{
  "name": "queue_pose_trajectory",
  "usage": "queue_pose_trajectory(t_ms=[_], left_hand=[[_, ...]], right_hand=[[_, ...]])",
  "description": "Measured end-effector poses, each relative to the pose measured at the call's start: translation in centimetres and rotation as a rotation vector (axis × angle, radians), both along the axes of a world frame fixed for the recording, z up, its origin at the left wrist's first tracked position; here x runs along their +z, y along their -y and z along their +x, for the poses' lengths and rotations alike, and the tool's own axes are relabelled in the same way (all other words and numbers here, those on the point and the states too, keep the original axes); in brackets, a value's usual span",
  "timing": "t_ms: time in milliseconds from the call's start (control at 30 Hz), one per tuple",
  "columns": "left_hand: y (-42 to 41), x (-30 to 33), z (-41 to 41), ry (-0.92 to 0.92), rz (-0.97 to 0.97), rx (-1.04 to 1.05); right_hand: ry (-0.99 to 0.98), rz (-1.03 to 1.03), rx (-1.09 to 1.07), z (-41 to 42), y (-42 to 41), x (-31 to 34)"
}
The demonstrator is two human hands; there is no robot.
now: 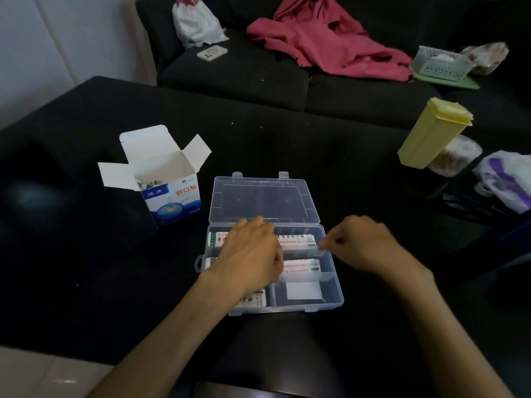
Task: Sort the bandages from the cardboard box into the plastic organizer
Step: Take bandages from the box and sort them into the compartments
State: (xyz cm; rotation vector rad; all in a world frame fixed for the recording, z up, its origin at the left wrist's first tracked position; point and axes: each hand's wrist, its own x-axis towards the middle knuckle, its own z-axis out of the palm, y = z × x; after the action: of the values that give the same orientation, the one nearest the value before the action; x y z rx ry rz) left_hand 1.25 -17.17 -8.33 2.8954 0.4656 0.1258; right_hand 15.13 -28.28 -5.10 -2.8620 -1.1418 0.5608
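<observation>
A clear plastic organizer [333, 294] lies open on the black table, its lid [264, 196] folded back. White bandage strips [298, 242] fill its far and middle rows, and more lie at the front left [255, 301]. My left hand [250, 254] lies palm-down over the left side of the rows, fingers bent onto the bandages. My right hand [359, 242] pinches the right end of the far row at the organizer's edge. The open blue-and-white cardboard box [169, 196] stands to the left, with a few bandages showing inside.
A tilted yellow lidded container [431, 133] and a jar [454, 156] stand at the right, with plastic bags [508, 179] beside them. Behind the table is a dark sofa with a red garment [324, 38], a phone [212, 53], a white bag [195, 21] and a basket [439, 63].
</observation>
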Motion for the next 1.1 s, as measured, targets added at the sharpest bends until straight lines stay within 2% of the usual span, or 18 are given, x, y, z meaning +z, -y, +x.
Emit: queue_pose_trajectory(t_ms=[100,267,400,500,600,733,833,933,1000,1100], left_hand=[[0.0,0.0,0.0,-0.011,0.007,0.015],[0.1,0.1,0.0,-0.032,0.037,0.038],[-0.1,0.2,0.0,-0.035,0.013,0.024],[-0.3,0.4,-0.2,-0.036,-0.006,0.012],[-1.0,1.9,-1.2,0.057,-0.031,0.088],[-3.4,3.9,-3.5,0.321,-0.113,0.348],[-6.2,4.6,-6.3,0.494,-0.083,0.592],[-8.6,4.3,-8.1,0.401,0.022,0.716],[-9.4,3.7,-8.9,0.342,-0.007,0.751],[-10.0,3.3,-9.8,0.284,-0.078,0.77]], right_hand=[[0.163,-0.036,-0.033,-0.4,0.1,0.9],[0.229,-0.209,0.125,-2.8,-0.4,-0.7],[0.127,-0.175,0.076,-2.2,-0.3,-1.2],[-0.034,-0.135,-0.02,-1.1,0.3,-1.0],[-0.174,-0.032,-0.074,-0.5,1.0,1.0],[-0.098,0.151,-0.067,-0.4,0.7,3.7],[-0.05,0.281,0.026,-1.9,-2.0,4.7],[0.047,0.462,0.251,-4.0,-5.8,4.9],[0.125,0.531,0.401,-5.6,-8.6,4.6],[0.318,0.455,0.584,-7.5,-12.7,3.2]])
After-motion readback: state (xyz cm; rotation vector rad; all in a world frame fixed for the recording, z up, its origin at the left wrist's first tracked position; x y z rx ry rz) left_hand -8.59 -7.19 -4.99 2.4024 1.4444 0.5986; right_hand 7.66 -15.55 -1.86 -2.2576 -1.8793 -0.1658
